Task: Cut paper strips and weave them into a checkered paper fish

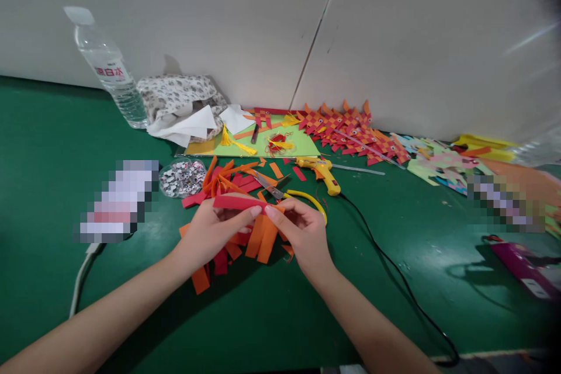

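We cannot read the phone [120, 198], blurred into blocks; the left forearm [118, 312] hides the rest of its cable [81, 280]; the right hand [309, 236] covers part of the scissors [270, 188]; we lose the right forearm [372, 318] at the bottom edge; the purple box [517, 269] blurs toward the right edge.

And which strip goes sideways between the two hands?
The long, flat, red paper-like strip: it runs sideways from the left hand toward the right hand. The flat orange strips just below it point downward instead.
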`<state>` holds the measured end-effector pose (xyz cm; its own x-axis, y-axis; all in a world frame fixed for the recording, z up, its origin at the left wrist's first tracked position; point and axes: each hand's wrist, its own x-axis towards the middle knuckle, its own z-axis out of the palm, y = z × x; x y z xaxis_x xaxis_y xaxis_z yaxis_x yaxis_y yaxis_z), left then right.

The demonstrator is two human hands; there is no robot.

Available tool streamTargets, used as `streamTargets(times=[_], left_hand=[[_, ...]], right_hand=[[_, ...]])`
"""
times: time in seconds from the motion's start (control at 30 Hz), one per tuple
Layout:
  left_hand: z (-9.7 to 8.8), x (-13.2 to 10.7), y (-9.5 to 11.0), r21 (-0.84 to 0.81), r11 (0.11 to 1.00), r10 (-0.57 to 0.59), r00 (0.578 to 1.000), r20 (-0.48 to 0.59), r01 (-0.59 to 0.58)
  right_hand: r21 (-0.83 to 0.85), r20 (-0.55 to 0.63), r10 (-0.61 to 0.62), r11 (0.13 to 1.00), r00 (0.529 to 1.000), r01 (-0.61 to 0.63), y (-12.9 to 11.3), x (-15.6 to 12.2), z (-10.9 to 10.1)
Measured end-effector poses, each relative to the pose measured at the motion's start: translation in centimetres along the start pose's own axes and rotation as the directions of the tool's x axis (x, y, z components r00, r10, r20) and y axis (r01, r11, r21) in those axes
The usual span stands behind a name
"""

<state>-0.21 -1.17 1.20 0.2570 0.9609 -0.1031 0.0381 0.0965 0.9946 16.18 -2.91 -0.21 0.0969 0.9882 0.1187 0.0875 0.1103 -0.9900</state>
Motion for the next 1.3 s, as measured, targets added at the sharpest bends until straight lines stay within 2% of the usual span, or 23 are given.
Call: streamTargets(times=[0.13, 0.23, 0.37, 0.4, 0.5, 0.63, 0.77, 0.93, 1.0, 1.13, 1.3], left_hand=[[0.0, 0.1, 0.5, -0.002, 0.999, 0.045, 0.999, -0.006, -0.045], [-0.2, 0.4, 0.5, -0.017, 1.0, 0.023, 1.0, 0.021, -0.022], [-1.4, 1.0, 0.5, -0.028, 0.998, 0.046, 0.996, -0.072, -0.048], [-1.8, 1.2, 0.5, 0.0, 0.997, 0.075, 0.991, -0.112, -0.076], [-2.9, 1.8, 0.5, 0.199, 0.964, 0.204, 0.97, -0.129, -0.176], [-3.9, 2.4, 0.2, 0.505, 0.835, 0.308, 0.947, -0.097, -0.219], [-4.7, 2.7, 0.1, 0.701, 0.684, 0.356, 0.931, -0.08, -0.202], [-5.6, 2.8, 0.5, 0.891, 0.439, 0.413, 0.907, -0.082, -0.119], [-5.6, 2.8, 0.7, 0.927, 0.369, 0.393, 0.915, -0.091, -0.066], [-5.2, 2.6, 0.9, 0.955, 0.294, 0.252, 0.96, -0.12, 0.043], [-4.9, 2.5, 0.6, 0.965, 0.254, 0.176, 0.979, -0.107, 0.06]], right_hand=[[0.015, 0.021, 0.038, 0.999, 0.999, -0.038, 0.1, 0.0, 0.1], [0.041, 0.044, 0.054, 0.998, 0.998, -0.056, 0.2, 0.2, 0.1], [0.18, -0.063, 0.129, 0.977, 0.99, -0.116, 0.3, 0.9, -0.3], [0.24, -0.08, 0.167, 0.96, 0.983, -0.144, 0.2, 1.1, -0.5], [0.43, -0.053, 0.259, 0.877, 0.964, -0.212, -0.3, 1.8, -1.2], [0.53, 0.02, 0.304, 0.804, 0.952, -0.268, -0.7, 2.2, -1.8], [0.491, -0.028, 0.305, 0.834, 0.952, -0.253, -0.5, 2.0, -1.4], [0.481, -0.073, 0.323, 0.84, 0.943, -0.25, -0.3, 2.0, -1.2], [0.485, -0.081, 0.322, 0.84, 0.943, -0.245, -0.2, 2.1, -1.3], [0.473, -0.095, 0.319, 0.848, 0.943, -0.239, 0.0, 2.1, -1.3], [0.469, -0.091, 0.327, 0.847, 0.941, -0.249, 0.2, 2.0, -1.2]])
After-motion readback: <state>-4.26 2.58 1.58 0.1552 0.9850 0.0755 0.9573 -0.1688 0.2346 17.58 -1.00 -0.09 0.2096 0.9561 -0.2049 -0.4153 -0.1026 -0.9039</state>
